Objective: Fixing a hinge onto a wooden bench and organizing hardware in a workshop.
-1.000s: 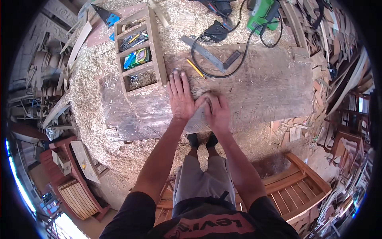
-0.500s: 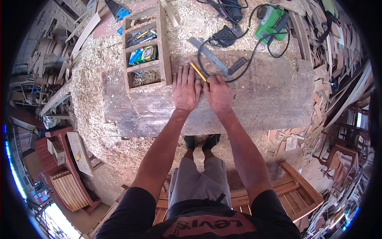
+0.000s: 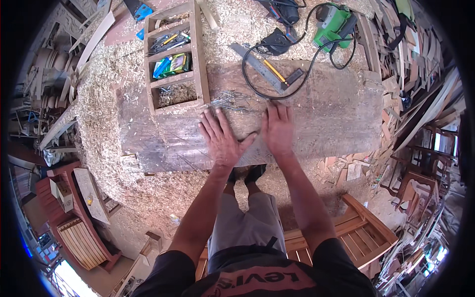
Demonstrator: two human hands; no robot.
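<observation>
My left hand (image 3: 221, 140) rests palm down on a worn wooden board (image 3: 336, 121), its fingers and thumb spread. Beside it my right hand (image 3: 278, 129) lies low over the same board, somewhat blurred, fingers stretched forward and nothing seen in them. Just beyond both hands is a loose pile of thin metal nails (image 3: 231, 101). A yellow pencil (image 3: 275, 71) lies farther off, against the metal try square (image 3: 262, 68). To the left of the nails stands a wooden compartment box (image 3: 202, 64) with small tools, a green packet (image 3: 180, 64) and loose bits inside.
A green power tool (image 3: 332, 28) sits at the far right, its black cord (image 3: 244, 64) looping over the board. Another corded tool (image 3: 284, 12) and a blue-handled saw (image 3: 143, 12) lie at the back. Wood shavings (image 3: 99, 128) surround the board; a slatted wooden bench (image 3: 363, 232) stands behind me.
The pencil has left my right hand and now lies by the square. Both hands have drawn back toward me, and the nail pile shows beyond them. The view has shifted slightly.
</observation>
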